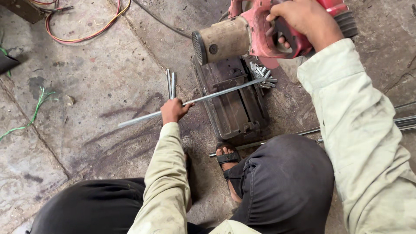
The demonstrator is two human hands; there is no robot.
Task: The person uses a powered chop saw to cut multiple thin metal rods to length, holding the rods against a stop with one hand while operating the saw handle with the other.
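My left hand (173, 110) grips a long thin metal rod (216, 94) that lies across the dark base (236, 113) of a cut-off saw on the floor. My right hand (303, 19) is closed round the handle of the red cut-off saw (251, 30), whose beige motor housing (223, 40) is raised above the base. The rod's right end reaches a pile of short cut metal pieces (262, 74) beside the base. Two short cut rods (170, 83) lie just beyond my left hand.
Red and yellow cables (82, 37) run across the concrete floor at the top left, green wire (32, 115) at the left. More long rods (403, 121) lie at the right. My sandalled foot (228, 158) rests against the saw base.
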